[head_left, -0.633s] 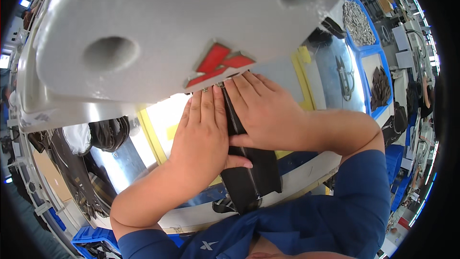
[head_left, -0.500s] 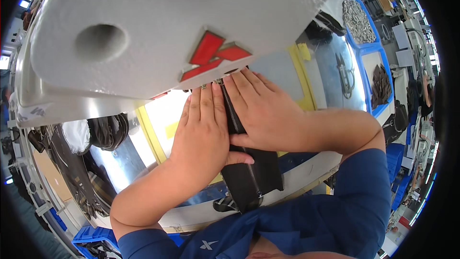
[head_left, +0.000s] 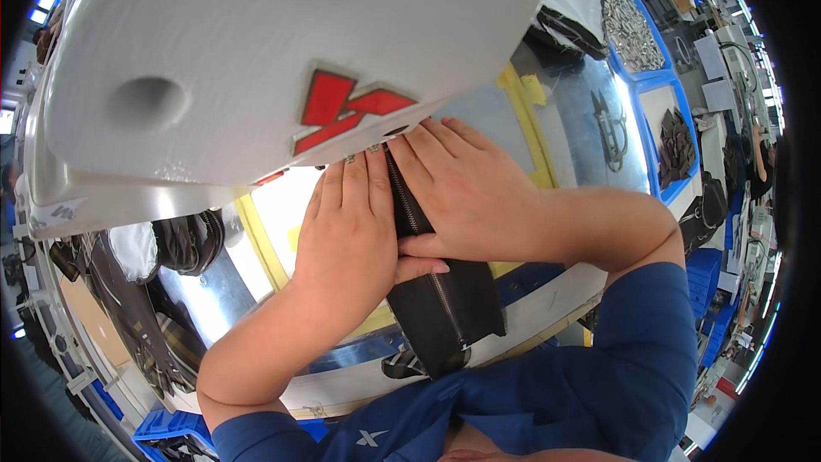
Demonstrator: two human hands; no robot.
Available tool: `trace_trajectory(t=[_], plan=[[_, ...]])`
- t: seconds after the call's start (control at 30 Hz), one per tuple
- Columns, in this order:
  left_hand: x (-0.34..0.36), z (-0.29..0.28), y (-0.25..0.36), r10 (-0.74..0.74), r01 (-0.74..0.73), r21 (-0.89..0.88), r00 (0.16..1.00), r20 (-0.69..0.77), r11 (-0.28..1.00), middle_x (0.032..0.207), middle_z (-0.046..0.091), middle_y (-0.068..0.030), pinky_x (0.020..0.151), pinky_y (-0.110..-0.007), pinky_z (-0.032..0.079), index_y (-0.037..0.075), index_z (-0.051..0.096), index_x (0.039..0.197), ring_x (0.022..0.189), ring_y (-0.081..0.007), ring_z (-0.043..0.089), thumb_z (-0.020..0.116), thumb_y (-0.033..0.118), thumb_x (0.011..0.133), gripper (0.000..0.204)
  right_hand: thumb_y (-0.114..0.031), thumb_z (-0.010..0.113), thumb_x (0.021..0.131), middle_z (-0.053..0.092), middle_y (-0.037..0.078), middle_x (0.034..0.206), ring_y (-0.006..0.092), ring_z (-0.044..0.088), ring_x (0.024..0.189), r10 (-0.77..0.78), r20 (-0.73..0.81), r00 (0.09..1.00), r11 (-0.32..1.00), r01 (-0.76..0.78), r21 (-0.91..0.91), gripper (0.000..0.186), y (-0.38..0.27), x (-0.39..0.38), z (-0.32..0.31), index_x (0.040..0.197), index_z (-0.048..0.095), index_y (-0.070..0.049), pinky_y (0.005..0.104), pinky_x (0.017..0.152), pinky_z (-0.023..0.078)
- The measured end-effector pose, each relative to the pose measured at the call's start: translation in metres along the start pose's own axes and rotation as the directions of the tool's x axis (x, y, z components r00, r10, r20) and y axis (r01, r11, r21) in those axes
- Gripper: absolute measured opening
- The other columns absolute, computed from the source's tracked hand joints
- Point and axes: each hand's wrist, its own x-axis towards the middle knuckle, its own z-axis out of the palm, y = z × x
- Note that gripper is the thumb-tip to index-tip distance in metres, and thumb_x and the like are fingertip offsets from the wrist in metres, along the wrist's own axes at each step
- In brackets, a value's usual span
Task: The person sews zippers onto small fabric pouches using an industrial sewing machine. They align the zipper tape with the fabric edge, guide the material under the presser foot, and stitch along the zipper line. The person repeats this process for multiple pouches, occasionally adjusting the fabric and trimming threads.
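A black fabric piece with a metal zipper [head_left: 446, 311] lies lengthwise under both my hands, its near end hanging over the table's front edge against my shirt. My left hand [head_left: 349, 235] presses flat along the left side of the zipper, fingers stretched forward. On the right side rests my right hand [head_left: 470, 192], also flat with its fingers extended. Both thumbs point inward across the zipper, one just above the other. The fingertips reach the lower edge of a large pale grey machine head [head_left: 256, 43], which looks like a sewing machine's. It hides the far end of the fabric.
Scissors [head_left: 609, 130] lie right of the yellow-taped work surface. Beyond them, blue trays [head_left: 634, 85] hold metal zipper pulls [head_left: 631, 30] and dark brown pieces [head_left: 676, 150]. Black pouches [head_left: 188, 241] and dark fabric [head_left: 128, 295] are piled at the left.
The machine head and surroundings appear shifted a little left in view. My hands have moved slightly left and stay flat on the zippered fabric.
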Motion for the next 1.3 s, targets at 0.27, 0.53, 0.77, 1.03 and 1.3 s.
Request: trace_trajectory(t=[0.27, 0.53, 0.77, 1.03, 1.3], plan=[[0.0048, -0.0015, -0.0022, -0.003, 0.005, -0.057, 1.0, 0.03, 0.998, 0.149, 0.053, -0.0351, 0.122, -0.054, 0.039, -0.02, 0.042, 0.15, 0.139, -0.0504, 0.052, 0.083, 0.078, 0.059, 0.14, -0.06, 0.072, 0.085, 0.063, 0.034, 0.135, 0.0444, 0.063, 0.127, 0.002, -0.006, 1.0, 1.0, -0.002, -0.003, 0.097, 0.0008, 0.0023, -0.0011, 0.141, 0.055, 0.018, 0.0491, 0.114, 0.047], [0.0078, -0.0048, -0.0024, 0.004, -0.002, -0.059, 0.999, 0.033, 0.998, 0.148, 0.054, -0.0345, 0.122, -0.054, 0.04, -0.019, 0.045, 0.148, 0.138, -0.0494, 0.053, 0.087, 0.074, 0.056, 0.137, -0.058, 0.074, 0.083, 0.064, 0.032, 0.134, 0.0408, 0.065, 0.124, 0.005, -0.001, 1.0, 1.0, -0.005, -0.031, 0.096, 0.0004, 0.0024, -0.0041, 0.14, 0.057, 0.018, 0.0462, 0.107, 0.05], [0.0085, -0.008, -0.0001, -0.027, 0.032, -0.073, 0.998, 0.064, 0.997, 0.147, 0.055, -0.0341, 0.122, -0.053, 0.04, -0.019, 0.047, 0.147, 0.139, -0.0486, 0.052, 0.09, 0.069, 0.055, 0.135, -0.057, 0.075, 0.082, 0.066, 0.03, 0.132, 0.0387, 0.066, 0.124, -0.001, -0.028, 1.0, 0.999, 0.0, -0.05, 0.094, 0.0006, 0.0021, -0.0014, 0.139, 0.059, 0.016, 0.0435, 0.104, 0.051], [0.0088, -0.0086, 0.0003, -0.033, 0.038, -0.084, 0.997, 0.064, 0.996, 0.146, 0.055, -0.0339, 0.121, -0.053, 0.041, -0.02, 0.048, 0.145, 0.139, -0.0487, 0.052, 0.091, 0.068, 0.057, 0.131, -0.059, 0.075, 0.082, 0.065, 0.029, 0.135, 0.0374, 0.065, 0.125, -0.009, -0.038, 0.999, 0.997, 0.006, -0.075, 0.094, 0.0008, 0.0012, 0.0023, 0.139, 0.06, 0.014, 0.0435, 0.103, 0.051], [0.0087, -0.004, -0.0017, 0.047, -0.047, 0.011, 0.999, -0.008, 0.999, 0.145, 0.054, -0.0353, 0.121, -0.053, 0.041, -0.022, 0.045, 0.146, 0.137, -0.049, 0.053, 0.089, 0.07, 0.06, 0.133, -0.06, 0.078, 0.081, 0.06, 0.027, 0.143, 0.0376, 0.057, 0.136, 0.045, 0.022, 0.999, 0.997, -0.044, -0.062, 0.1, -0.0014, -0.0012, -0.0008, 0.146, 0.053, 0.012, 0.0475, 0.109, 0.045]])
